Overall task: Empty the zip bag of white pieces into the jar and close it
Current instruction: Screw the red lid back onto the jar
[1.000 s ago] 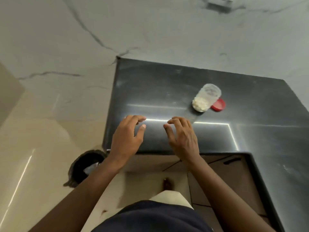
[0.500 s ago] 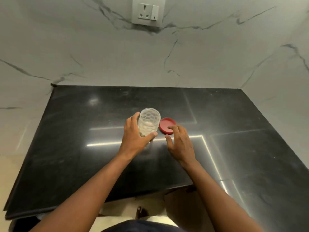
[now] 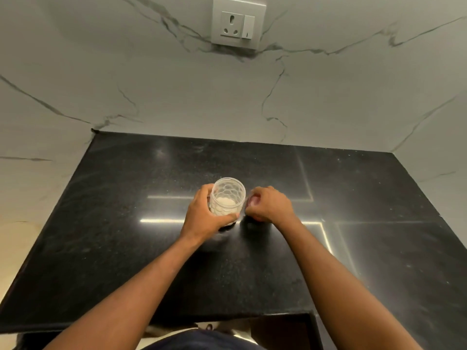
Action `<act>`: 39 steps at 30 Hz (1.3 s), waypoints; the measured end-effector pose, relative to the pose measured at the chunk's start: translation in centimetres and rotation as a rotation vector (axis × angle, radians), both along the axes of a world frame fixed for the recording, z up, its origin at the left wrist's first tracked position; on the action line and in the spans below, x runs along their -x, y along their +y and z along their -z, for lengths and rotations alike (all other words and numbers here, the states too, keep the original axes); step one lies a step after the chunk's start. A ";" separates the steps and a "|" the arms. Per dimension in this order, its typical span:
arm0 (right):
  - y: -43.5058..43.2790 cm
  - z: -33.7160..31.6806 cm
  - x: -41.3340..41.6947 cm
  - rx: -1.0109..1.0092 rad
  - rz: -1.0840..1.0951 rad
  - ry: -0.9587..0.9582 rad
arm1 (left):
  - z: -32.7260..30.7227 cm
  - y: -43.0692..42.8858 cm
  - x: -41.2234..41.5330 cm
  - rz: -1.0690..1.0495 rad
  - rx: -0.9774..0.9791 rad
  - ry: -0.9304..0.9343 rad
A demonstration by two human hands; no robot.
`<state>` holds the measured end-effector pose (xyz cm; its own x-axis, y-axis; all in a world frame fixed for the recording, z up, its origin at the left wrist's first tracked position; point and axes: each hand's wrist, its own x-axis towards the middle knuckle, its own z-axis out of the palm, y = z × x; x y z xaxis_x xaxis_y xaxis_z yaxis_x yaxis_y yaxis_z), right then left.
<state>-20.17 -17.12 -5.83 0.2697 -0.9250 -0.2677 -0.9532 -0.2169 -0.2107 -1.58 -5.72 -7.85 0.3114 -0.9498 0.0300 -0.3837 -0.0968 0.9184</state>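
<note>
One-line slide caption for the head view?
Left hand grips open jar of white pieces on black counter; right hand covers red lid.

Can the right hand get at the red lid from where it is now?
Probably yes. The right hand is curled directly over the red lid, which shows only as slivers under its fingers. Nothing lies between them; the jar stands beside it, held by the left hand.

I see clear jar (image 3: 228,195) with honeycomb dimples, white pieces (image 3: 223,205) inside; counter (image 3: 126,223) black, speckled; wall (image 3: 151,84) white marble, grey-veined.
</note>
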 end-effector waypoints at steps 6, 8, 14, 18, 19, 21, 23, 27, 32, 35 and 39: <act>0.7 -4.4 0.7 0.100 0.295 -0.838 | 0.1 -0.2 -0.5 0.017 -0.003 0.003; 1.4 -5.4 0.0 0.116 0.338 -0.971 | 0.2 -0.1 -0.6 0.010 -0.007 0.013; 4.3 -5.8 -2.7 0.163 0.061 -0.849 | 0.3 -0.3 -0.9 0.029 -0.015 -0.008; 5.4 -4.9 -3.6 0.228 -0.153 -0.611 | 0.6 -0.3 -0.8 0.022 -0.023 -0.036; 5.3 -5.0 -3.7 0.213 -0.162 -0.577 | 0.7 -0.3 -0.8 0.020 -0.023 -0.040; 4.8 -5.5 -4.0 0.131 -0.183 -0.526 | 0.7 -0.4 -0.9 0.019 -0.023 -0.039; 4.1 -6.1 -4.3 0.049 -0.227 -0.474 | 0.6 -0.4 -0.9 0.021 -0.025 -0.037; 2.9 -7.0 -5.2 0.019 -0.278 -0.274 | 0.3 -0.4 -0.9 0.015 -0.037 -0.054; 2.3 -7.6 -6.9 0.064 -0.201 -0.058 | 0.4 -0.6 -0.8 0.008 -0.058 -0.070; 2.4 -7.5 -7.7 0.210 -0.122 0.065 | 0.5 -0.6 -0.9 0.010 -0.045 -0.066; 2.1 -8.0 -7.3 0.254 -0.094 0.141 | 0.7 -0.5 -1.0 0.031 -0.027 -0.066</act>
<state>-12.83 -15.04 2.21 0.3336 -0.9400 -0.0719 -0.9425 -0.3341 -0.0055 -0.60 -6.19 -8.52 0.2805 -0.9596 0.0234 -0.4464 -0.1088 0.8882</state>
